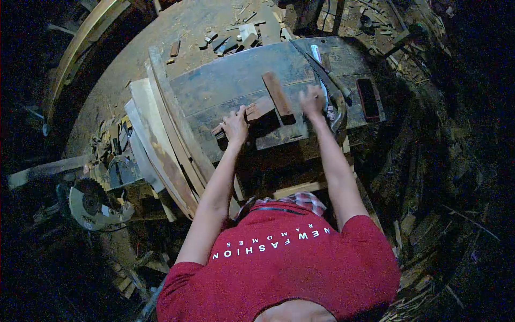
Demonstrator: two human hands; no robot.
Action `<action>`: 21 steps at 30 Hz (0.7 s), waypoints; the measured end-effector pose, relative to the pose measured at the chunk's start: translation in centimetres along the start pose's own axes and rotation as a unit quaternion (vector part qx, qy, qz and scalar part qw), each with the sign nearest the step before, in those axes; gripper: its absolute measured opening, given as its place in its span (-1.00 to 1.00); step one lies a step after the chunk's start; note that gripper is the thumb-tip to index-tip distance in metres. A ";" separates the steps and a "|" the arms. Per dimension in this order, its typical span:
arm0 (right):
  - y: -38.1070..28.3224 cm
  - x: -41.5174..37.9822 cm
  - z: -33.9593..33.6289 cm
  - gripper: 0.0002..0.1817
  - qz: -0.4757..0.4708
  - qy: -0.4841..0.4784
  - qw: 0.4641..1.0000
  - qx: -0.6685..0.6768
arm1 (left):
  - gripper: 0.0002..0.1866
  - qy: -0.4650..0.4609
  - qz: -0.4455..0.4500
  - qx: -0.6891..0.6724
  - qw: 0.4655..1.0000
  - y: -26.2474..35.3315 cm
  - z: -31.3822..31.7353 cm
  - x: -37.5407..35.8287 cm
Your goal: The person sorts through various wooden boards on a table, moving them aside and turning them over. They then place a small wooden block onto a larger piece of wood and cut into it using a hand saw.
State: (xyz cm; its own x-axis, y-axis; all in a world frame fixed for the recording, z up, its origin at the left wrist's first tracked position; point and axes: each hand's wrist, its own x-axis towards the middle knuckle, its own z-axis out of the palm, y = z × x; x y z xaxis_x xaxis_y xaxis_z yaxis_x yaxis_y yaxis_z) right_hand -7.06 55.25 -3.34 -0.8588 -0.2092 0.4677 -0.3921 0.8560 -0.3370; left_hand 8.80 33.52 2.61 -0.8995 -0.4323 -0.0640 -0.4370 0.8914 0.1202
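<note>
My left hand [235,126] is closed over a short reddish-brown wood block [260,108] that lies on the dark workbench [206,88]. Against the block's right end rests a second brown wood piece [277,95], set crosswise to it. My right hand [311,102] is over the bench to the right of both pieces, its fingers curled and blurred; I cannot tell what is inside them. Just beyond that hand a handsaw [325,72] with a toothed blade lies slantwise, overlapping a pale, narrow object [316,53].
A dark phone-like slab [367,100] lies at the bench's right end. Long boards [163,126] lean along the left side. A circular saw [94,205] with an exposed blade is at lower left. Wood offcuts [228,43] litter the floor behind.
</note>
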 end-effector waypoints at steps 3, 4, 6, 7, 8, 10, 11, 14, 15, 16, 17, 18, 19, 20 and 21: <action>4.3 1.1 -1.6 -0.79 0.035 -0.041 0.994 -0.094 | -0.56 -0.004 -0.002 0.008 1.000 0.0 0.0 0.1; 4.8 1.5 -2.3 -0.80 0.052 -0.075 0.988 -0.126 | -0.56 -0.003 -0.002 0.018 1.000 0.0 0.0 0.1; 5.4 1.1 -2.9 -0.80 -0.004 -0.076 0.990 -0.122 | -0.55 -0.011 -0.006 0.008 1.000 0.0 0.0 0.2; 5.7 1.1 -3.1 -0.81 -0.059 -0.077 0.988 -0.118 | -0.54 -0.018 -0.010 -0.002 1.000 0.0 -0.1 0.2; 5.9 1.2 -2.3 -0.81 -0.061 -0.076 0.988 -0.118 | -0.54 -0.016 -0.011 -0.003 1.000 0.0 -0.2 0.2; 6.9 0.6 0.2 -0.89 0.014 -0.102 0.988 -0.119 | -0.52 -0.023 -0.013 -0.015 1.000 0.3 -0.8 0.0; 7.3 0.3 0.7 -0.92 -0.001 -0.078 0.993 -0.094 | -0.52 -0.023 -0.014 -0.015 1.000 0.3 -0.8 -0.1; 4.5 1.5 -2.4 -0.90 -0.030 -0.088 0.990 -0.106 | -0.53 -0.025 -0.011 0.001 1.000 0.4 -1.0 -0.2; 4.2 1.9 -3.4 -0.90 -0.031 -0.088 0.990 -0.106 | -0.54 -0.017 -0.012 0.002 1.000 0.3 -0.6 -0.1; 4.0 2.1 -3.9 -0.88 -0.011 -0.072 0.991 -0.116 | -0.55 -0.007 -0.012 0.002 1.000 0.1 -0.2 0.0; 3.8 2.4 -4.6 -0.85 0.007 -0.058 0.990 -0.126 | -0.55 -0.006 -0.014 0.001 1.000 0.1 0.0 0.1; 4.0 2.4 -4.9 -0.85 0.006 -0.059 0.990 -0.126 | -0.55 -0.002 -0.012 -0.001 1.000 0.0 0.2 0.0; 4.3 2.3 -5.4 -0.83 -0.001 -0.066 0.989 -0.136 | -0.55 0.000 -0.009 -0.001 1.000 -0.1 0.3 0.0; 4.5 2.3 -5.8 -0.80 -0.007 -0.070 0.987 -0.146 | -0.55 0.000 -0.009 -0.002 1.000 -0.1 0.4 0.1; 4.6 2.1 -5.8 -0.80 -0.008 -0.071 0.986 -0.148 | -0.56 0.007 -0.009 -0.005 1.000 -0.2 0.6 0.1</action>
State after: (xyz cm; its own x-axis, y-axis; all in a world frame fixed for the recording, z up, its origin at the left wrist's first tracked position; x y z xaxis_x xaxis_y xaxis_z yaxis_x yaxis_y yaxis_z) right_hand -8.74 61.49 0.88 -0.8989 -0.2693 0.3456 -0.3103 0.9482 -0.0683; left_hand 8.79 33.42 1.99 -0.8917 -0.4496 -0.0526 -0.4525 0.8824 0.1292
